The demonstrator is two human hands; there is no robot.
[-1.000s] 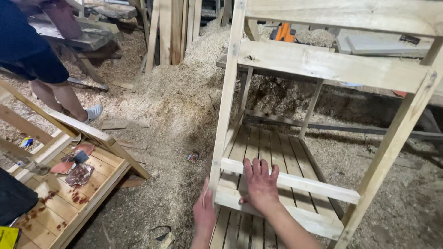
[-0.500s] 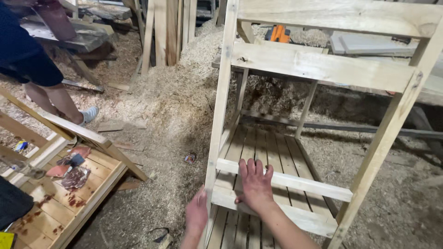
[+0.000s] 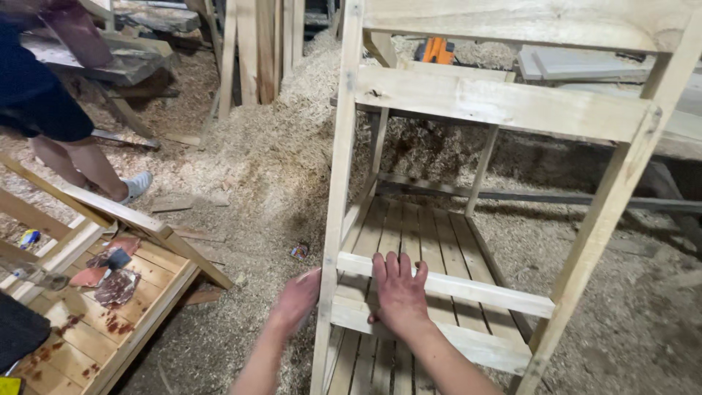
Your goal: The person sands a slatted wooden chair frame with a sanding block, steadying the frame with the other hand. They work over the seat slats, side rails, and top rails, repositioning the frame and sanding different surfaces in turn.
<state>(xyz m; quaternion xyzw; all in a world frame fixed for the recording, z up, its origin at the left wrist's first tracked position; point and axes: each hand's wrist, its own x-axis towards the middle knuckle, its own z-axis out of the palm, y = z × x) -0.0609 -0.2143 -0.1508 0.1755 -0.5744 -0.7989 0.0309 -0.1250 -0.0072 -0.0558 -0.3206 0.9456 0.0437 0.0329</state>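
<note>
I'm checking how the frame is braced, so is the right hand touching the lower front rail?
Touching. The head view shows the right hand lying flat across the lower front rail, its fingers spread over the top edge with no gap.

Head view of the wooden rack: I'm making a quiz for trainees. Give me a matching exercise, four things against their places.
Things:
1. right hand
2. left hand
3. orange tool
4. slatted shelf

Places:
A. in the sawdust behind the rack
B. flat on the lower front rails
C. low inside the rack
D. outside the front left post

Pairs: 1-B, 2-D, 3-A, 4-C
</note>
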